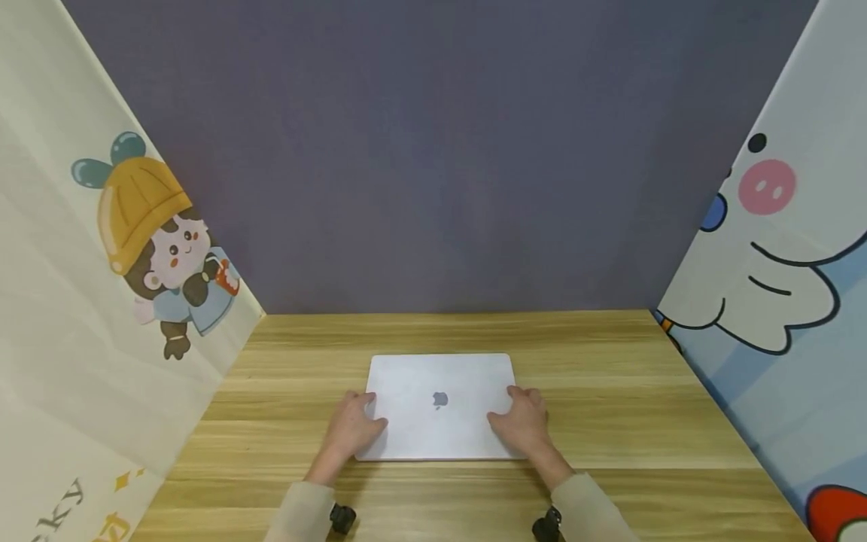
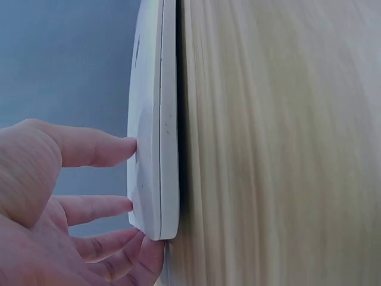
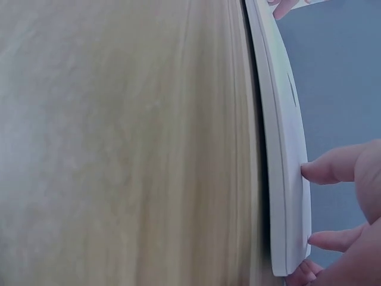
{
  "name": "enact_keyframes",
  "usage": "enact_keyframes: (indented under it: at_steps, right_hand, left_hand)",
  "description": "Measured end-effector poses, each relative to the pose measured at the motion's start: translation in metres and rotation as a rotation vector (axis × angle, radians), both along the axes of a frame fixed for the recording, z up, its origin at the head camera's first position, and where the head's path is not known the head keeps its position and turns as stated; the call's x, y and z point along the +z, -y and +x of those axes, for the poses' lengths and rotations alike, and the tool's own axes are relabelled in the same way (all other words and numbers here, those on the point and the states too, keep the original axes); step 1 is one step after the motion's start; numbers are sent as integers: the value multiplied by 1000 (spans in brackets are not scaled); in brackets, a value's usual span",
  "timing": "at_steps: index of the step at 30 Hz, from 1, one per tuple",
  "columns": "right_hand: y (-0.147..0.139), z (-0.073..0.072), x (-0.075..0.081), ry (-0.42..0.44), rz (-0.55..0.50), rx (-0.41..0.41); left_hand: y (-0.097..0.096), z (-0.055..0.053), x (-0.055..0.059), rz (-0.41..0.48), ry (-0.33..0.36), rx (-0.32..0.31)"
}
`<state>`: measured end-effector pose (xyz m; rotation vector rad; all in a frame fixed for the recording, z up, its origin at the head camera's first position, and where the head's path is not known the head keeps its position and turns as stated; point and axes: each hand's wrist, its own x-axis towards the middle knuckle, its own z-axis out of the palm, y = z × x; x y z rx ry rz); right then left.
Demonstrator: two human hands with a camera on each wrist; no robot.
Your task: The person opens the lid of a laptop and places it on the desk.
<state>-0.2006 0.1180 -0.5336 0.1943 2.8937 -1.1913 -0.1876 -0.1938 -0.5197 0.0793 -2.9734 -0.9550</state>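
Observation:
A closed silver laptop (image 1: 440, 433) with a dark apple logo lies flat on the wooden table, its lid facing up. At its left side my left hand (image 1: 354, 424) grips it: thumb (image 2: 98, 148) and index fingertip touch the lid, and the other fingers bend around the side edge. My right hand (image 1: 523, 419) holds the opposite side the same way, thumb (image 3: 333, 165) and index finger on the lid, other fingers at the edge. In both wrist views, a thin seam runs between the laptop's lid and base, and a dark shadow lines its underside.
The wooden table (image 1: 609, 361) ends at a dark grey upright panel (image 1: 440, 165). Cartoon-printed cloths flank it, a pale one (image 1: 68, 301) at left and a white-and-blue one (image 1: 813, 301) at right. Dark wrist devices (image 1: 342, 518) sit by both sleeves.

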Motion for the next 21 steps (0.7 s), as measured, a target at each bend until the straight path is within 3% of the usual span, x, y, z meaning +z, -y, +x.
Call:
enact_keyframes:
  at_steps: [21]
  right_hand:
    - [-30, 9, 0, -6, 11, 6]
  left_hand:
    - [-28, 4, 0, 2, -23, -60]
